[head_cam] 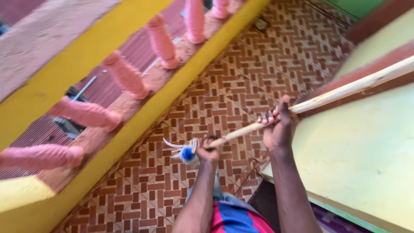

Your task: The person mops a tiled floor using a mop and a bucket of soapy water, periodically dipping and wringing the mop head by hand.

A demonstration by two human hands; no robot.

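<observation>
A long pale wooden stick (345, 89) runs from the upper right down to the middle of the view. My right hand (278, 126) grips it about midway, fingers wrapped over the top. My left hand (208, 150) holds its lower end, where a blue fitting with white strands (185, 152) sticks out to the left. Both arms reach up from the bottom edge, above my striped red and blue shirt (235, 218).
A yellow railing with pink balusters (125, 75) crosses the left side. Brown and cream patterned tiles (241, 86) cover the floor. A pale yellow wall with a dark red band (366, 146) stands at the right, close to the stick.
</observation>
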